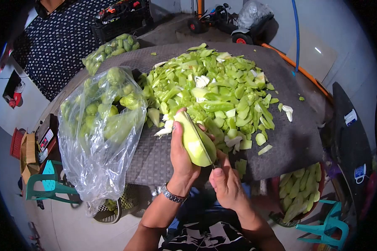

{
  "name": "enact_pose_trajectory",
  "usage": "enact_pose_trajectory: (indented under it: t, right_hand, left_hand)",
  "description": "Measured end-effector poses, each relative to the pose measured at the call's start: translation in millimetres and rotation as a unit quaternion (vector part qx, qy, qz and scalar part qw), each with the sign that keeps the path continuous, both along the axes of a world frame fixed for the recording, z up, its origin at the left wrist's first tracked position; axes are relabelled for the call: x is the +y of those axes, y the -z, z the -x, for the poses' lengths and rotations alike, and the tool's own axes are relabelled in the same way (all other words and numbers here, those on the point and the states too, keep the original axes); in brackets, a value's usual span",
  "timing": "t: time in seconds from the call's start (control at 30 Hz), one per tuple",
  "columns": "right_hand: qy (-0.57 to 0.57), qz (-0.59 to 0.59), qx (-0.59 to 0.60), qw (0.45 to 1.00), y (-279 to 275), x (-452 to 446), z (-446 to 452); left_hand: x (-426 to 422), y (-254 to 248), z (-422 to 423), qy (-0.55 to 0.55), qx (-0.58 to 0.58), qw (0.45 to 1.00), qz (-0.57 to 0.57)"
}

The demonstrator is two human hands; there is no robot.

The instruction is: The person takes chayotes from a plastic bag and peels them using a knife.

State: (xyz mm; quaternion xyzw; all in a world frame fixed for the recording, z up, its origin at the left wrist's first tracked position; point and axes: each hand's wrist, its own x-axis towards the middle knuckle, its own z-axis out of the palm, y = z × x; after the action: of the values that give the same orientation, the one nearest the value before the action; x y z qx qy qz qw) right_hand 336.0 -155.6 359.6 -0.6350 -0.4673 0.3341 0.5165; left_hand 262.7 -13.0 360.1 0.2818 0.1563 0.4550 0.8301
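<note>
A pale green peeled chayote (pixel 191 141) is in my left hand (pixel 182 165), its fingers curled round the left side and top. My right hand (pixel 228 188) is closed on the handle of a knife (pixel 215 166), which its fingers mostly hide. The thin blade lies lengthwise along the chayote; how deep it has gone in, I cannot tell. Just beyond my hands spreads a heap of green chayote peels and trimmings (pixel 222 90) with whitish core pieces among them. To the left, a clear plastic bag (pixel 109 163) holds several unpeeled chayotes (pixel 113 111).
The grey woven-pattern table (pixel 151 161) has a rounded edge near my body. A reddish basin (pixel 321 184) with peeled chayotes (pixel 299 190) stands low at right, by a teal stool (pixel 329 226). Another teal stool (pixel 50 184) is left. Another bag of green vegetables (pixel 113 48) lies behind.
</note>
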Motion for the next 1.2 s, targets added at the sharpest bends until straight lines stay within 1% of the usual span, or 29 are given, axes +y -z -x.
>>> enact_pose_trajectory:
  t: [0.03,0.1,0.13,0.17,0.2,0.23,0.27,0.3,0.33,0.37,0.4,0.43,0.5,0.53,0.57,0.63,0.67,0.73,0.83,0.93,1.03,1.13,1.2]
  right_hand:
    - [-0.001,0.006,-0.015,1.000,-0.7,-1.0,-2.2]
    - [-0.003,0.016,-0.046,0.999,-1.2,-3.0,-9.1]
    - [0.016,0.029,-0.088,0.996,-0.2,-5.9,-12.7]
    - [-0.016,0.061,-0.047,0.997,-8.9,-9.8,-20.9]
    - [-0.023,0.052,-0.101,0.993,-11.0,-10.5,-28.0]
    - [-0.029,0.040,-0.156,0.987,-13.3,-9.5,-35.7]
    - [-0.053,0.089,-0.132,0.986,-19.9,-8.8,-42.5]
    - [-0.070,0.119,-0.155,0.978,-27.2,-5.7,-49.5]
    - [-0.087,0.149,-0.176,0.969,-34.0,-1.7,-56.0]
    - [-0.107,0.180,-0.197,0.958,-36.3,-2.0,-59.9]
    - [-0.114,0.131,-0.244,0.954,-24.9,-2.1,-65.7]
    - [-0.121,0.148,-0.262,0.946,-28.1,0.3,-66.2]
    - [-0.138,0.194,-0.288,0.928,-39.8,5.3,-68.1]
    - [-0.170,0.160,-0.254,0.939,-44.2,9.4,-69.6]
    - [-0.181,0.156,-0.255,0.937,-43.8,11.1,-71.5]
    - [-0.203,0.146,-0.257,0.934,-42.6,13.4,-74.4]
    - [-0.199,0.126,-0.273,0.933,-39.1,12.6,-75.6]
    - [-0.209,0.136,-0.278,0.928,-40.9,15.9,-77.0]
    - [-0.216,0.135,-0.298,0.920,-44.2,19.0,-78.2]
    - [-0.227,0.146,-0.306,0.913,-47.2,20.9,-78.1]
    - [-0.235,0.175,-0.331,0.897,-53.8,20.8,-77.8]
    - [-0.230,0.181,-0.358,0.886,-54.2,21.2,-78.1]
    - [-0.231,0.185,-0.366,0.882,-55.6,22.0,-78.6]
  left_hand:
    - [-0.5,4.1,2.5,0.001,-0.006,1.000,0.000]
    - [1.1,13.4,10.1,0.002,0.021,1.000,-0.005]
    - [3.7,15.5,14.4,0.002,0.033,0.999,-0.008]
    - [9.4,14.3,21.5,-0.076,0.112,0.988,-0.078]
    - [15.7,12.3,34.5,-0.153,0.191,0.959,-0.143]
    - [24.0,8.5,46.2,-0.227,0.266,0.914,-0.208]
    - [27.5,-12.8,59.3,-0.269,0.287,0.860,-0.326]
    - [27.9,-41.9,72.6,-0.303,0.304,0.789,-0.439]
    - [31.6,-59.9,80.5,-0.230,0.306,0.740,-0.553]
    - [29.8,-89.3,84.6,-0.139,0.365,0.626,-0.675]
    - [27.6,-106.4,79.2,-0.064,0.377,0.546,-0.745]
    - [27.9,-114.9,70.0,0.012,0.382,0.458,-0.803]
    - [37.3,-106.4,52.8,0.132,0.423,0.410,-0.797]
    - [39.5,-97.5,47.3,0.195,0.438,0.383,-0.789]
    - [44.2,-89.1,42.1,0.223,0.450,0.351,-0.790]
    - [48.4,-80.2,33.0,0.299,0.497,0.302,-0.756]
    - [49.0,-80.3,31.2,0.313,0.502,0.303,-0.747]
    - [49.1,-82.3,28.5,0.342,0.510,0.303,-0.729]
    - [46.2,-84.0,29.7,0.349,0.515,0.285,-0.729]
    - [50.3,-64.6,41.4,0.280,0.466,0.345,-0.765]
    - [50.5,-52.6,43.7,0.253,0.455,0.372,-0.769]
    - [53.3,-49.0,44.1,0.243,0.432,0.381,-0.781]
    - [54.1,-56.6,37.3,0.298,0.470,0.357,-0.750]
